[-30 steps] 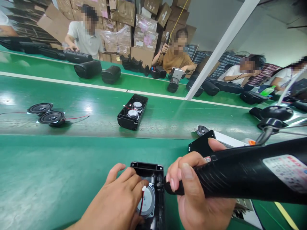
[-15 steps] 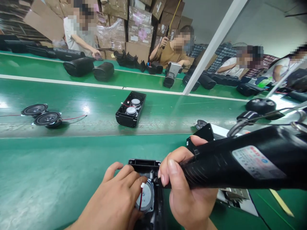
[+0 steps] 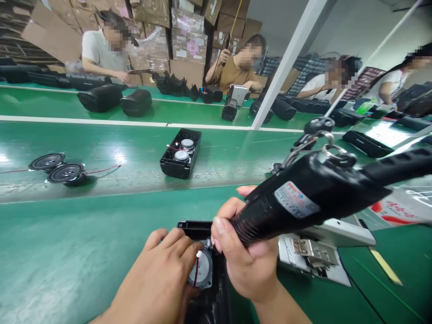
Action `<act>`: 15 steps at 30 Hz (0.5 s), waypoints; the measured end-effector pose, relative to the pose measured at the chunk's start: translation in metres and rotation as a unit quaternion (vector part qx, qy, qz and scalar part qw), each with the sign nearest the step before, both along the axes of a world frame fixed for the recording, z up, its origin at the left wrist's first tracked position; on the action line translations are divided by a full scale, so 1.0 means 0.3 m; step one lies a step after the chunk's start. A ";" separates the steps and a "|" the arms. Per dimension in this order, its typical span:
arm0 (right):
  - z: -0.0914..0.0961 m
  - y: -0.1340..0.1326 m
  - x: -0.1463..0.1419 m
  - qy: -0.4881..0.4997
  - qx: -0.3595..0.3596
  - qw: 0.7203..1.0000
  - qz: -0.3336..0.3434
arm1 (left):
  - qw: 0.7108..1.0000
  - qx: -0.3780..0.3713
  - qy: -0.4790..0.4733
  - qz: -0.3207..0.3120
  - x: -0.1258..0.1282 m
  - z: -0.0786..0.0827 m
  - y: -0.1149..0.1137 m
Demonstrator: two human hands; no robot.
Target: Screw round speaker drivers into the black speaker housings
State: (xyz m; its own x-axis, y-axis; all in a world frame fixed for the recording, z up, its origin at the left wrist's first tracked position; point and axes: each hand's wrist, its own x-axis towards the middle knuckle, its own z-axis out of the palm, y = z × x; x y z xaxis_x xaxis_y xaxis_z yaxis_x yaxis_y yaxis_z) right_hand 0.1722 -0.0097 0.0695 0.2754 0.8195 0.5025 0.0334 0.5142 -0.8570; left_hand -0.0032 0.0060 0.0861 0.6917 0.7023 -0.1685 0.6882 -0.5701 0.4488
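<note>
In the head view an open black speaker housing (image 3: 193,228) lies at the bottom centre, with a round speaker driver (image 3: 205,269) in it. A red and black wire with a white plug runs across the driver. My left hand (image 3: 158,274) is closed over the housing's left side, fingers bent beside the driver. Wrapped round a black electric screwdriver (image 3: 283,211) is my right hand (image 3: 245,256). The tool slants down to the left towards the housing, close to the driver's upper right edge. My fingers hide its tip.
Two loose speaker drivers (image 3: 65,173) and another open housing (image 3: 181,154) lie on the green bench beyond. At right stands a metal device (image 3: 313,254) beside a yellow strip (image 3: 386,266). A white post (image 3: 286,63) slants upward. Several people work across the bench.
The screwdriver has tilted steeper, its cable end swinging up and left. My right hand has shifted a little left with it. My left hand stays on the housing.
</note>
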 end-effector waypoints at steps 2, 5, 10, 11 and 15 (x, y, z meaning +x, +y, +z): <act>0.003 0.001 -0.007 0.009 0.004 1.000 0.011 | 1.000 0.002 -0.009 0.002 -0.004 -0.005 -0.003; 0.009 0.005 -0.020 0.016 0.017 1.000 0.018 | 1.000 -0.003 -0.013 -0.006 -0.009 -0.011 -0.004; 0.009 0.015 -0.023 0.041 0.004 0.999 -0.002 | 1.000 -0.009 0.003 -0.009 0.000 -0.004 0.000; 0.007 0.016 -0.021 0.049 0.000 0.999 -0.004 | 1.000 -0.011 0.008 -0.008 0.002 -0.002 0.000; 0.001 0.018 -0.015 0.050 -0.003 0.999 -0.013 | 1.000 -0.009 0.017 -0.008 0.001 -0.001 -0.002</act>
State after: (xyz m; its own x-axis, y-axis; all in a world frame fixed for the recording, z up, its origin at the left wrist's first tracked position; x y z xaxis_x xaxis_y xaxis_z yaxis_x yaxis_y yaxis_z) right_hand 0.1676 -0.0044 0.0699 0.3448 0.8142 0.4672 -0.0397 0.5099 -0.8593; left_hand -0.0031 0.0055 0.0857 0.6960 0.6886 -0.2037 0.6942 -0.5728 0.4358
